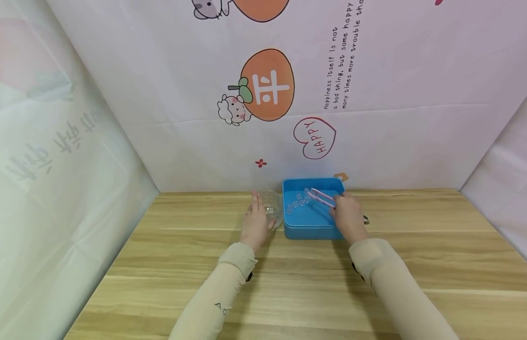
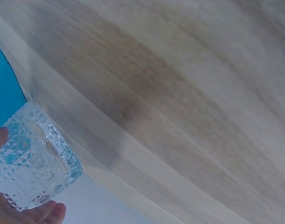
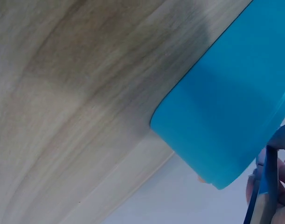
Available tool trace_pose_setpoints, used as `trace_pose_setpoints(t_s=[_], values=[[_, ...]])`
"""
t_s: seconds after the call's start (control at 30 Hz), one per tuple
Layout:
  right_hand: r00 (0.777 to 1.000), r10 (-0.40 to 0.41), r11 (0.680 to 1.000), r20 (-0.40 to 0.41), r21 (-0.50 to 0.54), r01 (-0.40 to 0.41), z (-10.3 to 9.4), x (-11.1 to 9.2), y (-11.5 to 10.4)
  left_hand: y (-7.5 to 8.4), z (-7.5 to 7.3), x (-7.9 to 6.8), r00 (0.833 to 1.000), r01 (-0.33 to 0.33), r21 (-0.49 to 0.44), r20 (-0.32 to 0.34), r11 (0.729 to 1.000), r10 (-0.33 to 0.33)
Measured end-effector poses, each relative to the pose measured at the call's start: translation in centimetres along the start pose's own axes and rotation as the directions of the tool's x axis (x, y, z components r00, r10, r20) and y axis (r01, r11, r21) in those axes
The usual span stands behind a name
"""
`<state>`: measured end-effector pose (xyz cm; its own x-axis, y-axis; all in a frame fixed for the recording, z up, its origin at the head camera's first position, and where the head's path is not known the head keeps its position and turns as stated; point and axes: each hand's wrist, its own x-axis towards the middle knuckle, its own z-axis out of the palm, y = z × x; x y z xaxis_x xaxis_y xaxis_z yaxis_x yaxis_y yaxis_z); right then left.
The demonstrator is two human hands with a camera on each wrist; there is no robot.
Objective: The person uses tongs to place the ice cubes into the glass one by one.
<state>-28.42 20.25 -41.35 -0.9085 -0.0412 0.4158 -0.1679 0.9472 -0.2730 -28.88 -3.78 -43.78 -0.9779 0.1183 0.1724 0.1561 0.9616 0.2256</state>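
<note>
My left hand (image 1: 256, 218) holds a clear cut-glass cup (image 1: 273, 200) from its left side, thumb on the near side and fingers toward the back. In the left wrist view the cup (image 2: 37, 158) shows a diamond-patterned wall between thumb and fingers. Just right of it stands an open blue box (image 1: 314, 232), with several small clear cubes (image 1: 295, 204) scattered over the left part of its floor. From the box's right side my right hand (image 1: 348, 212) grips pink tongs (image 1: 324, 198), their tips among the cubes near the back. The right wrist view shows mainly the box's outer wall (image 3: 217, 112).
Box and cup stand near the back edge of a wooden table (image 1: 289, 293), close to a printed white cloth wall (image 1: 195, 156). Cloth also hangs along the left and right sides. A dark strap end (image 1: 366, 219) shows beside the right hand.
</note>
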Motion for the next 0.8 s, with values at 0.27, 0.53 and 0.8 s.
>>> trace_pose_setpoints(t_s=[0.27,0.53,0.8], values=[[0.992,-0.097,0.993,-0.082,0.054,0.101,-0.9,-0.2,-0.5,-0.1,0.0,0.0,1.000,0.000,-0.012,-0.001,1.000,0.000],[0.953,-0.254,0.963,-0.168,0.045,0.265,-1.5,-0.1,-1.5,-0.1,-0.2,0.1,1.000,0.002,-0.010,0.001,1.000,-0.002],[0.909,-0.359,0.925,-0.210,0.052,0.377,-1.4,-0.3,-3.0,-0.1,-0.2,0.1,1.000,-0.008,0.014,-0.005,1.000,0.008]])
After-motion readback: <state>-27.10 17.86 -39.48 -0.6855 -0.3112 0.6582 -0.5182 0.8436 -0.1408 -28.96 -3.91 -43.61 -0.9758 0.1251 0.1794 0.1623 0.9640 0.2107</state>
